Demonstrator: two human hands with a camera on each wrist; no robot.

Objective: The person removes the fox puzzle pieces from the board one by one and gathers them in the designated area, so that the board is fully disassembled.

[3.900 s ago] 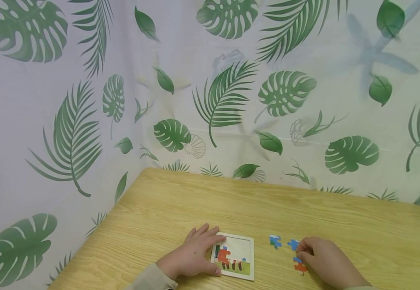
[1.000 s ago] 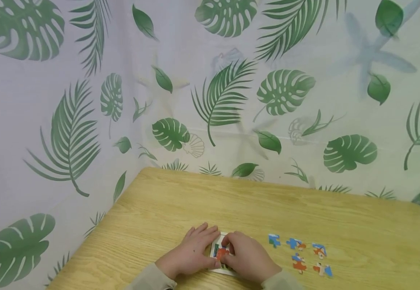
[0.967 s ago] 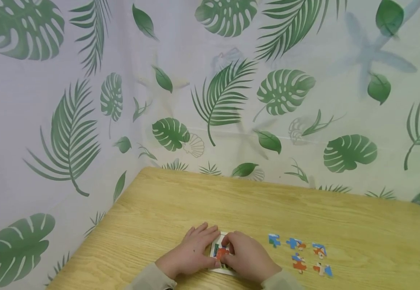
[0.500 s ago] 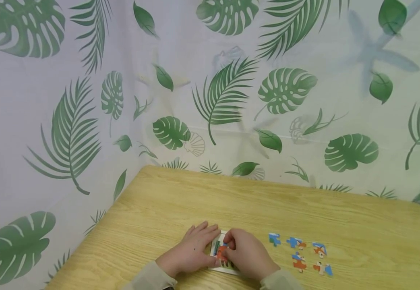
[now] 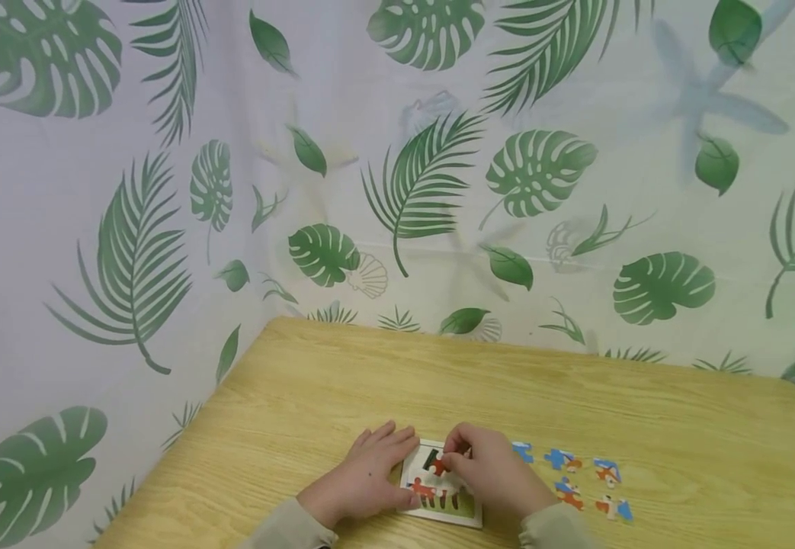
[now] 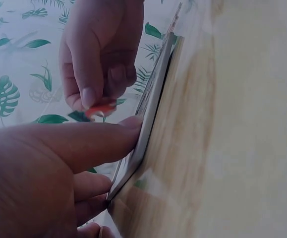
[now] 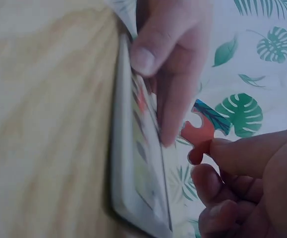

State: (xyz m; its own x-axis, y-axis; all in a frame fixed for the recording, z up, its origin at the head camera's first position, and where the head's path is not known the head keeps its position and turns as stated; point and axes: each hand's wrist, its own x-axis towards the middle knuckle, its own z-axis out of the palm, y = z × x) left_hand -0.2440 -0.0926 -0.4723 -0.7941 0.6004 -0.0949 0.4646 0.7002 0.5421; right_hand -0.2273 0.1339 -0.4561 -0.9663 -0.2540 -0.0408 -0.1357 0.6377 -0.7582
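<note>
We see a red-and-dark-green piece (image 7: 201,133) over the white frame (image 7: 120,163), blue-and-orange pieces (image 5: 568,494) right of it, green-leafed white cloth (image 5: 370,91) behind.

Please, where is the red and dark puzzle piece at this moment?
In the head view, the right hand pinches the piece above the tray, right of the left hand.

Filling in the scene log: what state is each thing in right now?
puzzle tray: on the table, partly filled
held piece: raised off the tray
left hand: resting on the tray's left side
right hand: pinching the held piece
loose pieces: unplaced, lying right of the tray
</note>
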